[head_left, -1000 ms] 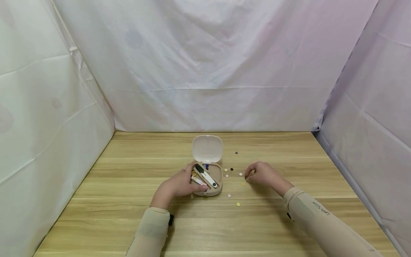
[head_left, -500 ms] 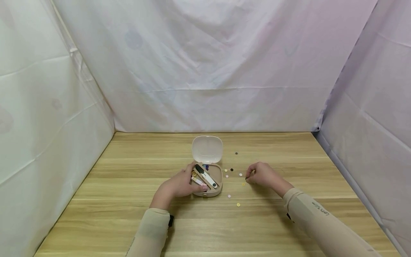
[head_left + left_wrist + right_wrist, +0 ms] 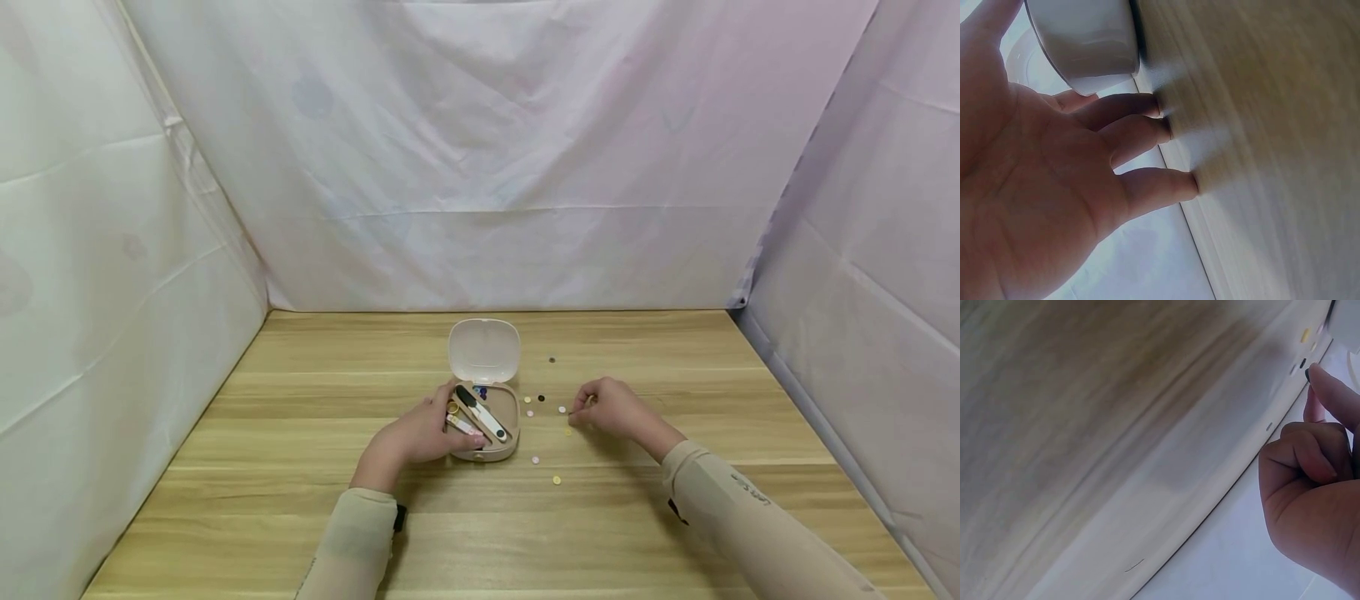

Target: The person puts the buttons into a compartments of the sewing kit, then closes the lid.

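A small beige lidded box (image 3: 495,456) stands with its lid (image 3: 484,350) raised. My left hand (image 3: 416,432) grips the box's left side, thumb at the front and index finger toward the back. In the left wrist view, the other fingertips (image 3: 1186,184) rest on the tabletop. Inside the box lie white-and-black thread snips (image 3: 482,412), a pink-and-white strip (image 3: 462,425), a gold ring-shaped piece (image 3: 452,407) and several blue buttons (image 3: 482,391). Right of the box, my right hand (image 3: 611,407) pinches a dark green button (image 3: 1307,375) between thumb and index finger, just above the table.
Loose buttons lie between box and right hand: a black button (image 3: 542,398), a white button (image 3: 562,409), pink and yellow ones, including a yellow button (image 3: 557,480) nearer the front. A grey button (image 3: 552,360) lies farther back. White cloth (image 3: 480,167) encloses the wooden table (image 3: 300,467).
My right hand has shifted very slightly left, and the pinched button has risen a little. The left hand stays on the box.
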`<state>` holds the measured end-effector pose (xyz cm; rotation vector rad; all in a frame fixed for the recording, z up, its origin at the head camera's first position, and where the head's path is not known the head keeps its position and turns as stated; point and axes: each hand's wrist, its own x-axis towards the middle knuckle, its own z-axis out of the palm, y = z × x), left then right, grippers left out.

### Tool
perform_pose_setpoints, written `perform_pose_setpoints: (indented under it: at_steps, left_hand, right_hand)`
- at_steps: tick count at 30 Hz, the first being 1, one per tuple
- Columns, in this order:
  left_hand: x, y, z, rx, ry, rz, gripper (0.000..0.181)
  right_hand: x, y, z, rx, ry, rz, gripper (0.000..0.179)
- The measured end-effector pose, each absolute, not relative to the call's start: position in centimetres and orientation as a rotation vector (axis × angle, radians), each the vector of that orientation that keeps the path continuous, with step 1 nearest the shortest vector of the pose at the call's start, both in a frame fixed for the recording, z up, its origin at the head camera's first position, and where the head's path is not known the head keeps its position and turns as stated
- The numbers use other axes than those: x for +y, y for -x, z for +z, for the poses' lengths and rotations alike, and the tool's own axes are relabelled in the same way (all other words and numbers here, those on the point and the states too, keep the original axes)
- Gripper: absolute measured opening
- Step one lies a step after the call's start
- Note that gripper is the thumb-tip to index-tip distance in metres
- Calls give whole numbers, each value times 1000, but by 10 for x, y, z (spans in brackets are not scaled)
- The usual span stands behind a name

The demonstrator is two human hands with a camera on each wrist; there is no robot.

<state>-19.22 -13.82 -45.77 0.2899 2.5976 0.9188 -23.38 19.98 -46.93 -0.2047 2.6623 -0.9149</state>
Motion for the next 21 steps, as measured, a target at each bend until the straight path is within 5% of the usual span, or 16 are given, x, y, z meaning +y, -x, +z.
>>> perform_pose_setpoints:
  at_steps: [21]
  left_hand:
    - [-137, 190, -453, 2608, -300, 907, 114]
  right_hand:
    - [183, 234, -458, 2642, 192, -1023, 11]
